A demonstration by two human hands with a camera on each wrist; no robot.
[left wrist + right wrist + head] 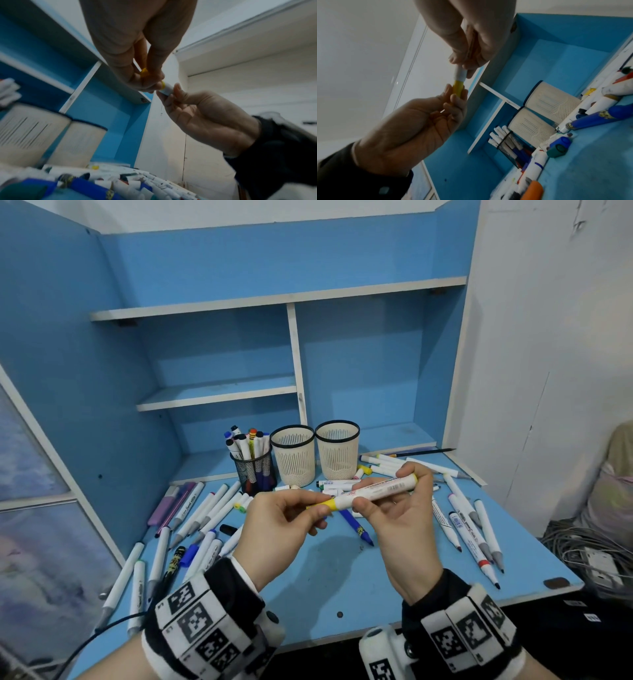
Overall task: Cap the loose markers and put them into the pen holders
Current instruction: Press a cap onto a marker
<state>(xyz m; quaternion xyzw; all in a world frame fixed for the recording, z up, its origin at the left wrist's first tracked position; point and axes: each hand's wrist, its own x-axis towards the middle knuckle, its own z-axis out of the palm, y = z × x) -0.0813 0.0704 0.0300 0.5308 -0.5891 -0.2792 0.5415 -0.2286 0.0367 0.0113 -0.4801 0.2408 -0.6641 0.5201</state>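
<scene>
- A blue desk [342, 583] with shelving is strewn with loose markers [205, 508], mostly at 9 and 3 o'clock.
- Two cream slotted pen holders [294, 455] stand side by side at 12 o'clock; a black mesh holder [255, 470], filled with markers, is set just left of them.
- A white marker [376, 489] is held above the desk centre, its barrel pinched by the right hand [400, 525].
- Its yellow cap [327, 504] is pinched by the left hand [277, 529].
</scene>
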